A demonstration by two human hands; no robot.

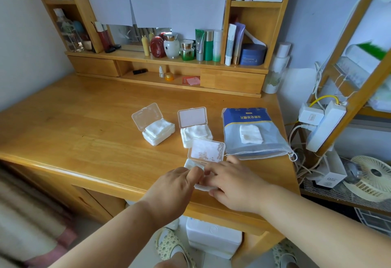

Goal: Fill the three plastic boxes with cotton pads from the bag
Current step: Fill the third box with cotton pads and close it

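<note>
the nearest plastic box [191, 164] sits close to the front edge of the wooden desk [84, 132], its clear lid [206, 151] standing open and tilted back. both hands are right on it: the left hand [175, 185] has its fingers curled in at the box's near side, and the right hand [232, 183] comes in from the other side, fingers bent down over a stack of white cotton pads [204, 187] that pokes out between the two hands. both look clamped on those pads, though the fingertips themselves are hidden behind the knuckles.

further back, the middle box [195, 135] stands open, pads heaped inside, just touching the near box's lid in this view. to its left, apart from it, the left box [158, 134] is open too and packed full of pads.

right of the boxes lies the blue-and-clear bag [251, 132], flat on the desk, a few pads [250, 134] showing through its clear part, its drawstring mouth just beside the right hand.

behind it all, a shelf unit [165, 62] lined with bottles and jars. at the desk's right, a white power strip [325, 128] hangs on a wooden frame.
</note>
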